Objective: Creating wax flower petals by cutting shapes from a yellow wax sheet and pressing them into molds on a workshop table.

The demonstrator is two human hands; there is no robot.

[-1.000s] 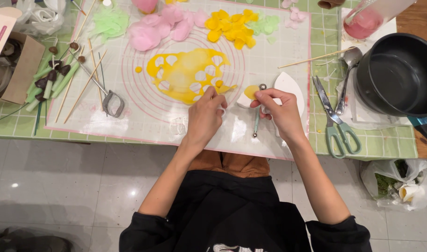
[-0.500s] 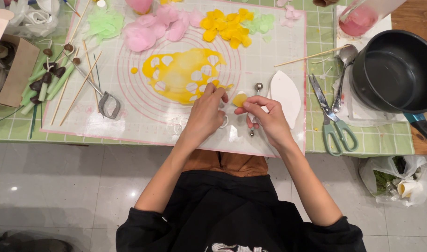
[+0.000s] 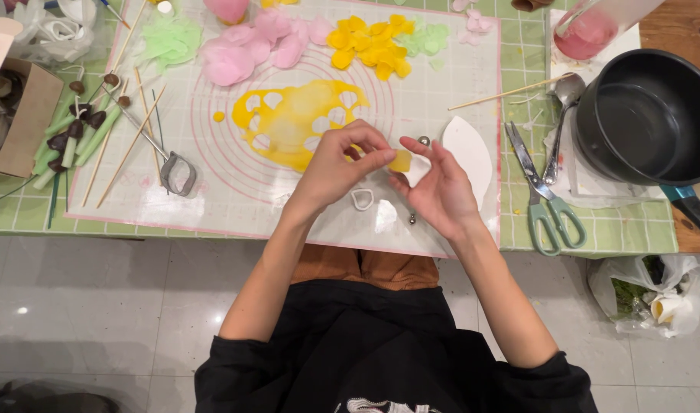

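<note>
Both hands (image 3: 392, 172) on yellow petal (image 3: 400, 160)

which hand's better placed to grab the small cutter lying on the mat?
Probably left. The left hand hovers almost directly above the white cutter, only pinching the yellow piece. The right hand cradles a white piece.

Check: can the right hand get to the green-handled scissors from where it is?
Probably yes. The scissors lie flat and uncovered on the green mat just to the right of the right hand, nothing between them. But that hand is busy with a small yellow piece, shared with the left hand.
</note>
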